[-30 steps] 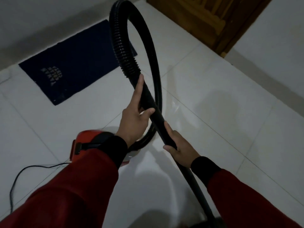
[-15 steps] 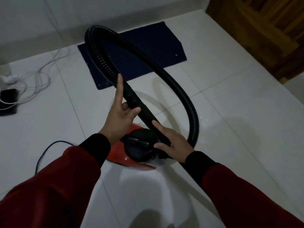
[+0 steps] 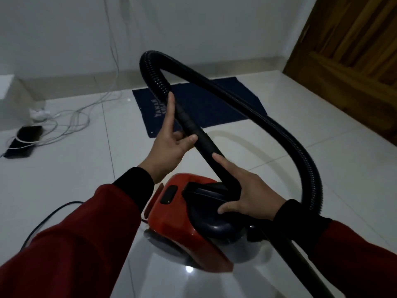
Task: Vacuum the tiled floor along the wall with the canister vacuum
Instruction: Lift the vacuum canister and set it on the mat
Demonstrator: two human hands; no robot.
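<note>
A red and black canister vacuum (image 3: 171, 220) sits on the white tiled floor (image 3: 268, 147) just below my hands. Its black ribbed hose (image 3: 285, 136) loops up, over and down to the right of the canister. My left hand (image 3: 171, 145) grips the rigid black wand (image 3: 204, 145) near its upper end, index finger stretched along the hose cuff. My right hand (image 3: 247, 194) holds the wand lower down, over the canister's black top. The wand runs on down to the lower right behind my right sleeve; its nozzle is out of view.
A dark blue mat (image 3: 199, 106) lies on the floor by the far wall (image 3: 193, 29). White cables (image 3: 71, 123) and a black device (image 3: 21, 143) lie at the left by the wall. A wooden door (image 3: 354, 50) stands at the right. The vacuum's black cord (image 3: 49, 218) trails left.
The view has swung left and up, so the far wall and cables now show. The canister sits closer under my hands. Both hands have kept their grip on the wand.
</note>
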